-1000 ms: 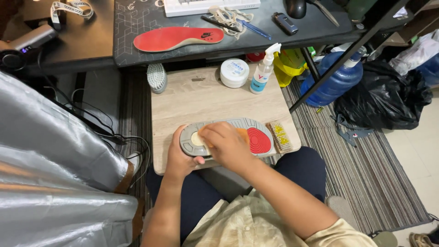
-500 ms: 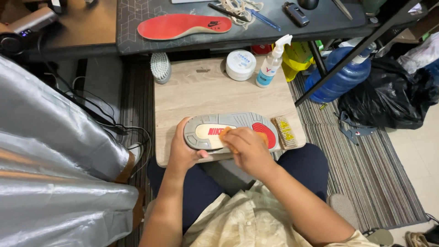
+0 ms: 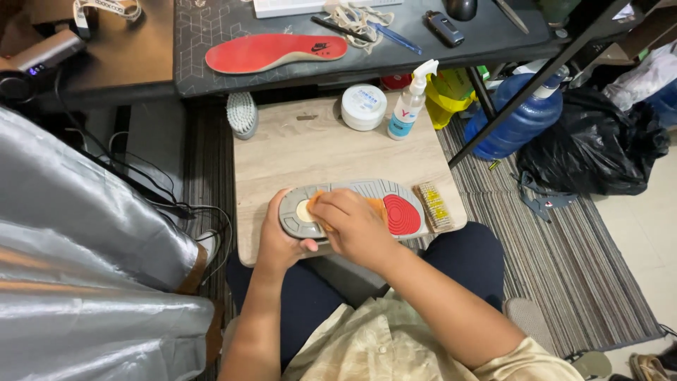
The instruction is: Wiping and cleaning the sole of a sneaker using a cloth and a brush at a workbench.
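The shoe (image 3: 352, 209) lay sole-up on the near edge of a low wooden table (image 3: 310, 152), just above the seated person's lap. The left hand (image 3: 276, 238) was curled around its heel end, steadying it from below and behind. The right hand (image 3: 356, 224) was closed on a small orange cloth (image 3: 319, 200) and pressed it flat against the grey sole. That sole looked like stiff moulded rubber, ribbed in places, with a round cream patch at the heel and a red oval at the forefoot. I judged the shoe light but bulky, firm enough to be gripped hard by its sides, the rubber likely grippy rather than slick. Touching its toe end sat a small brush (image 3: 434, 207) with yellowish bristles. Farther across the table stood a white spray bottle (image 3: 409, 107) beside a squat white tub (image 3: 364, 106), and a pale oval brush (image 3: 243, 114) lay at the left edge. Beyond, on a dark desk (image 3: 211, 32), lay a red insole (image 3: 275, 51), thin and flexible-looking.
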